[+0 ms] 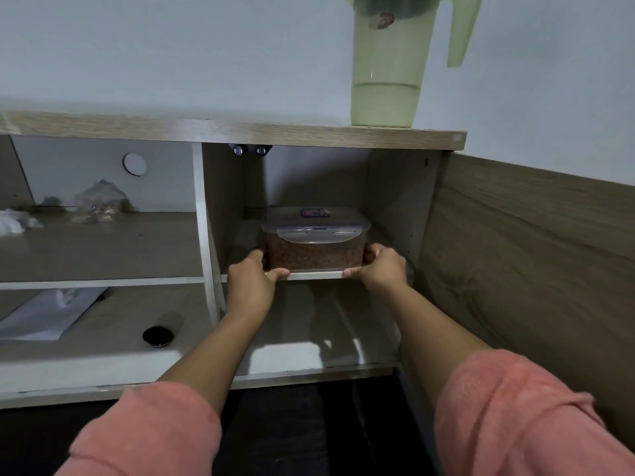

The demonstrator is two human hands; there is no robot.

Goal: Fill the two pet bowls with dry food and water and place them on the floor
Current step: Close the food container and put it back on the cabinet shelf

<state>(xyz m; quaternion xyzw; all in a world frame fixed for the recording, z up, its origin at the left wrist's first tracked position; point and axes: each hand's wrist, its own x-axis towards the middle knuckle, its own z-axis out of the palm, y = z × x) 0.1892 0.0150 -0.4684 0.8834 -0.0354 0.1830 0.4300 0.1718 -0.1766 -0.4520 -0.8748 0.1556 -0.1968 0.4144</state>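
Observation:
A clear plastic food container (pixel 314 247) with a clip-on lid, full of brown dry food, sits on the middle shelf (pixel 316 275) of the open right cabinet compartment. My left hand (pixel 252 280) grips its left side and my right hand (pixel 378 267) grips its right side, thumbs at its lower front corners. A translucent green water jug (pixel 388 73) with some water in it stands on the cabinet top (pixel 240 130), above and to the right. No pet bowls are in view.
The open cabinet door (pixel 529 269) stands at the right. In the left compartment lie a crumpled plastic bag (pixel 99 204), white tissue (pixel 15 221), a white sheet (pixel 44 314) and a small black object (pixel 157 336). The floor below is dark.

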